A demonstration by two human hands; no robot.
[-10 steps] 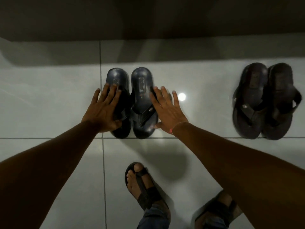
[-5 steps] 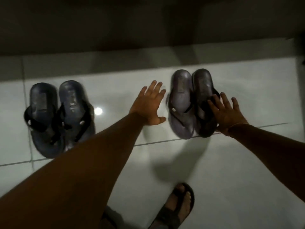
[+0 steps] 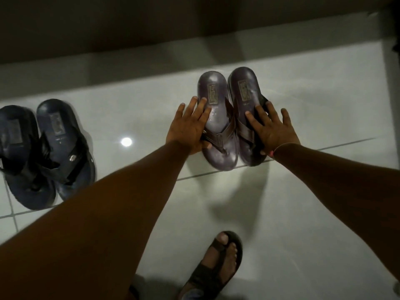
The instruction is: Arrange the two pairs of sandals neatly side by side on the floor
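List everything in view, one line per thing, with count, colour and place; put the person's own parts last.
brown sandals: two, brown with a glossy sheen, right of centre on the floor, side by side, straps toward the camera.
dark blue sandals: two, dark blue with black straps, far left, side by side.
floor: pale glossy tiles with grout lines.
light reflection: one, white spot on the tile between the pairs.
wall: dark, along the top.
foot in a worn sandal: one, dark strap, bottom centre.
left hand: flat against the left brown sandal.
right hand: flat against the right brown sandal.
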